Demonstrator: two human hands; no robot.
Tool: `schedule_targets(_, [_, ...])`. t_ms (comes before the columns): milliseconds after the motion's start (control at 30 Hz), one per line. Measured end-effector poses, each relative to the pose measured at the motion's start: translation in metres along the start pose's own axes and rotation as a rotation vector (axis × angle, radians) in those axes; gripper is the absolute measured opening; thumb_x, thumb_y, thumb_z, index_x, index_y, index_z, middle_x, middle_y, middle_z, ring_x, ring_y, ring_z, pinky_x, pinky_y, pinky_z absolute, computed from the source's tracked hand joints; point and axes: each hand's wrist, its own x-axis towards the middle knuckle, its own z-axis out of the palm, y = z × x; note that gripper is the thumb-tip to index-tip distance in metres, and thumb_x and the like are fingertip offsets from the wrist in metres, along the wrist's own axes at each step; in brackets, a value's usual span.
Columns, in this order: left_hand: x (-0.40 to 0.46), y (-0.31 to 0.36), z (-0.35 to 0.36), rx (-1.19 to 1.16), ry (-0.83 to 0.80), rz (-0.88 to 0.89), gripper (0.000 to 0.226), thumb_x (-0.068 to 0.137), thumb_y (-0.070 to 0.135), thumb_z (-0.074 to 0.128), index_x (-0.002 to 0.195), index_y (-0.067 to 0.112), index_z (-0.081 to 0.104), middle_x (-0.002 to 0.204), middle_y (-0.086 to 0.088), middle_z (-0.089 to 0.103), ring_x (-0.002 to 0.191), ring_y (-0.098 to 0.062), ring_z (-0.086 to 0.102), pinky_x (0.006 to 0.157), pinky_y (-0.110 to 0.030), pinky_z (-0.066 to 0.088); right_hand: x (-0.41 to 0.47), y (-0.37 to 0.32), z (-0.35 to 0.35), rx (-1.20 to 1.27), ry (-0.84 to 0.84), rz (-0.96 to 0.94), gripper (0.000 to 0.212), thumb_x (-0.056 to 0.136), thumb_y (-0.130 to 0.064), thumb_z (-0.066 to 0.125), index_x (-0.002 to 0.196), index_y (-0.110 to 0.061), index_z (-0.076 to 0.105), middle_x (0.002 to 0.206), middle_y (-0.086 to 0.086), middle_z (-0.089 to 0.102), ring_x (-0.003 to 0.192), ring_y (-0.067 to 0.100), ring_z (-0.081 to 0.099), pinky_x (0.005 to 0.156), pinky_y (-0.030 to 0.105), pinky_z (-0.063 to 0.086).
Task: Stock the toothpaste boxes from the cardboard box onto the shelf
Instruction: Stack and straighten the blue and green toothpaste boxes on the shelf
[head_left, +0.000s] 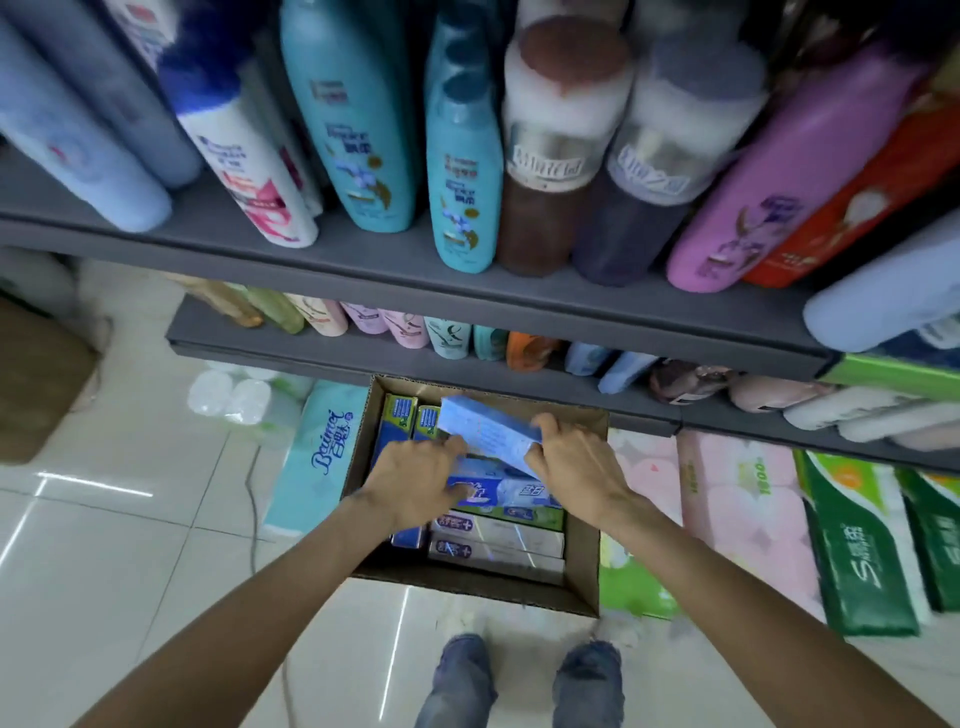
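1. The cardboard box (589, 519) stands open on the floor below the shelves, at about 6 o'clock of the view, and it holds many toothpaste boxes (496, 540) lying packed together.
2. The right hand (576, 462) grips one pale blue toothpaste box (485, 426) at its near end; this box is tilted, its far end pointing to about 10 o'clock, above the others.
3. The left hand (421, 478) is down among the packed boxes with fingers curled, touching the blue box from the 8 o'clock side. I cannot tell if its grip holds another box or only steadies this one.
4. Risk: the blue box is held only at one end, so it may swing or slip when it is lifted.
5. Risk: the lower shelf (363, 358) hangs over the carton's 12 o'clock edge; a straight lift may knock the box against it.
6. Risk: the upper shelf (363, 260) is crowded with shampoo bottles (353, 130), so pushing a box in could topple one.
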Motion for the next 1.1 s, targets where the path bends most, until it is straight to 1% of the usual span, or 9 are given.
schedule_targets(167, [-0.063, -0.027, -0.058, -0.459, 0.070, -0.175, 0.066, 0.067, 0.073, 0.041, 0.117, 0.033, 0.058, 0.108, 0.008, 0.068, 0.101, -0.015, 0.063, 0.082, -0.027, 0.045, -0.041, 0.003, -0.092, 0.394, -0.147, 0.050, 0.026, 0.098, -0.025, 0.041, 0.124, -0.018, 0.044, 0.111, 0.010, 0.064, 0.100, 0.027, 0.059, 0.080, 0.031, 0.042])
schedule_targets(267, [-0.087, -0.030, -0.097, -0.779, 0.135, -0.208, 0.050, 0.072, 0.062, 0.055, 0.110, 0.032, 0.063, 0.105, 0.010, 0.068, 0.099, -0.010, 0.061, 0.077, -0.017, 0.042, -0.066, 0.005, -0.147, 0.693, -0.165, 0.086, 0.024, 0.096, -0.008, 0.039, 0.110, -0.027, 0.044, 0.111, 0.000, 0.058, 0.096, 0.010, 0.052, 0.076, 0.007, 0.037])
schedule_targets(400, [-0.104, -0.026, -0.149, -1.081, 0.319, -0.157, 0.058, 0.055, 0.063, 0.073, 0.104, 0.033, 0.065, 0.095, 0.016, 0.071, 0.088, -0.004, 0.066, 0.072, -0.018, 0.048, -0.101, -0.001, -0.211, 0.892, -0.120, 0.064, 0.020, 0.096, -0.010, 0.043, 0.110, -0.024, 0.050, 0.115, -0.007, 0.053, 0.104, 0.006, 0.047, 0.082, 0.007, 0.035])
schedule_targets(500, [-0.114, -0.024, -0.189, -1.157, 0.398, -0.014, 0.067, 0.055, 0.033, 0.090, 0.113, 0.025, 0.057, 0.096, 0.009, 0.070, 0.075, 0.002, 0.065, 0.065, -0.010, 0.048, -0.127, -0.014, -0.256, 0.999, -0.055, -0.012, 0.034, 0.085, -0.019, 0.063, 0.116, -0.021, 0.048, 0.109, -0.009, 0.058, 0.090, -0.002, 0.056, 0.075, 0.007, 0.042])
schedule_targets(567, [-0.118, -0.025, -0.214, -1.136, 0.469, 0.052, 0.067, 0.060, 0.015, 0.088, 0.117, 0.023, 0.053, 0.097, 0.005, 0.067, 0.070, 0.003, 0.063, 0.063, -0.009, 0.047, -0.133, -0.022, -0.280, 0.967, 0.021, -0.054, 0.051, 0.073, -0.014, 0.078, 0.112, -0.021, 0.046, 0.103, -0.009, 0.060, 0.079, -0.007, 0.058, 0.070, 0.008, 0.045])
schedule_targets(700, [-0.119, -0.043, -0.254, -0.803, 0.608, 0.082, 0.061, 0.056, 0.054, 0.078, 0.110, 0.042, 0.051, 0.090, 0.022, 0.066, 0.072, -0.002, 0.064, 0.067, -0.021, 0.049, -0.125, -0.033, -0.327, 0.970, 0.240, -0.061, 0.047, 0.073, -0.023, 0.079, 0.108, -0.020, 0.048, 0.103, -0.001, 0.064, 0.074, 0.003, 0.065, 0.065, 0.017, 0.050])
schedule_targets(867, [-0.135, -0.068, -0.292, -0.505, 0.513, 0.212, 0.055, 0.058, 0.054, 0.073, 0.107, 0.045, 0.052, 0.089, 0.022, 0.067, 0.076, 0.001, 0.064, 0.074, -0.031, 0.053, -0.113, -0.035, -0.382, 0.930, 0.321, -0.146, 0.046, 0.071, -0.039, 0.074, 0.109, -0.024, 0.054, 0.101, 0.000, 0.072, 0.091, 0.017, 0.069, 0.084, 0.033, 0.051])
schedule_targets(1000, [-0.141, -0.080, -0.327, -0.403, 0.717, 0.213, 0.064, 0.055, 0.072, 0.067, 0.112, 0.052, 0.046, 0.090, 0.026, 0.065, 0.082, 0.006, 0.061, 0.075, -0.031, 0.052, -0.092, -0.036, -0.399, 0.762, 0.341, -0.157, 0.031, 0.080, -0.024, 0.072, 0.107, -0.032, 0.059, 0.109, -0.010, 0.068, 0.099, 0.010, 0.065, 0.093, 0.033, 0.047])
schedule_targets(1100, [-0.135, -0.079, -0.350, -0.311, 0.898, 0.176, 0.071, 0.057, 0.085, 0.048, 0.117, 0.047, 0.046, 0.100, 0.028, 0.062, 0.089, -0.003, 0.061, 0.068, -0.026, 0.042, -0.077, -0.048, -0.406, 0.789, 0.330, -0.171, 0.028, 0.086, -0.018, 0.065, 0.111, -0.028, 0.057, 0.108, -0.004, 0.066, 0.083, 0.012, 0.067, 0.083, 0.032, 0.051])
